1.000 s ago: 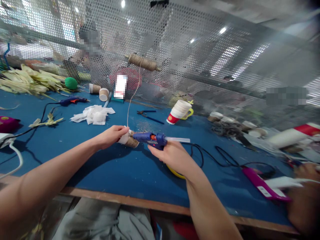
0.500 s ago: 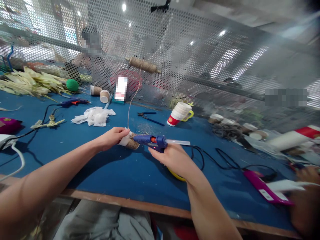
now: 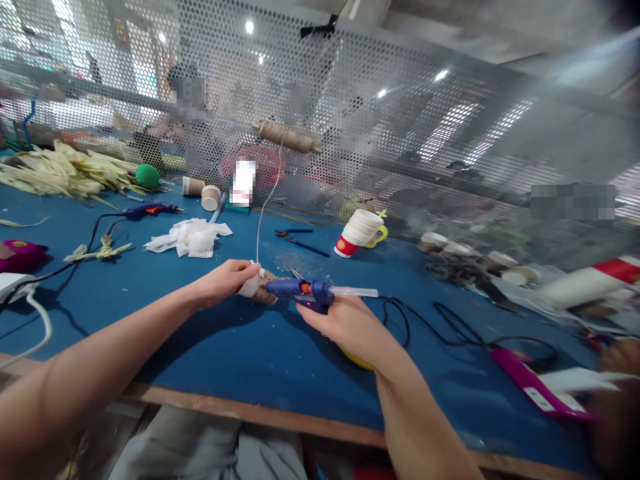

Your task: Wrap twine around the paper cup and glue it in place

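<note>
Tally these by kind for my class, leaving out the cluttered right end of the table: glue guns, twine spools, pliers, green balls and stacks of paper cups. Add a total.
Glue guns: 2
Twine spools: 1
Pliers: 1 pair
Green balls: 1
Stacks of paper cups: 1
Total: 6
</note>
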A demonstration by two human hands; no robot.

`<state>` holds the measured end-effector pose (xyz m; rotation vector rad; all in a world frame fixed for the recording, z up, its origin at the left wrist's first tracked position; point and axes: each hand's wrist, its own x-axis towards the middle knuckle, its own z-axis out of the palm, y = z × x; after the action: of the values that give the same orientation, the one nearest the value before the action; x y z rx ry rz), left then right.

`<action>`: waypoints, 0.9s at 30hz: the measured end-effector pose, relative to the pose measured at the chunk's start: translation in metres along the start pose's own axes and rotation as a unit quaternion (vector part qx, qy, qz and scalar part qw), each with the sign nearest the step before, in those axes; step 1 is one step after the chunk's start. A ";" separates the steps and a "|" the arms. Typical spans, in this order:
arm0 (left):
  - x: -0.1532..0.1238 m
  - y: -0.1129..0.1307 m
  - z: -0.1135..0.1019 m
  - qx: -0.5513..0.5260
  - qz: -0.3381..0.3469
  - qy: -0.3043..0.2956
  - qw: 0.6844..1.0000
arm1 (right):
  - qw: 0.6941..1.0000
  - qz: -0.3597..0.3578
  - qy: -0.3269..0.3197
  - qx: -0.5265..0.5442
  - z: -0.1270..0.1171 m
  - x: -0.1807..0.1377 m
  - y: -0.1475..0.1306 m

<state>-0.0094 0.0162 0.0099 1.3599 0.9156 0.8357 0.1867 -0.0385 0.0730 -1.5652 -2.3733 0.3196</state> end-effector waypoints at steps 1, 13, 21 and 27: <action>0.000 0.000 0.000 -0.001 -0.001 -0.001 1.000 | 1.000 0.004 0.002 0.001 0.000 0.000 0.000; -0.002 0.004 0.001 0.107 0.015 -0.010 0.994 | 0.998 0.027 0.034 0.054 0.001 0.006 0.009; -0.005 0.010 0.001 0.149 0.028 -0.010 0.988 | 0.997 0.038 0.033 0.064 0.000 0.008 0.008; -0.005 0.009 0.001 0.143 0.021 -0.022 0.989 | 0.995 0.046 0.021 0.085 -0.002 0.004 0.006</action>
<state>-0.0105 0.0121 0.0192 1.6434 1.0032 0.7226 0.1915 -0.0326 0.0733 -1.5880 -2.1841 0.4908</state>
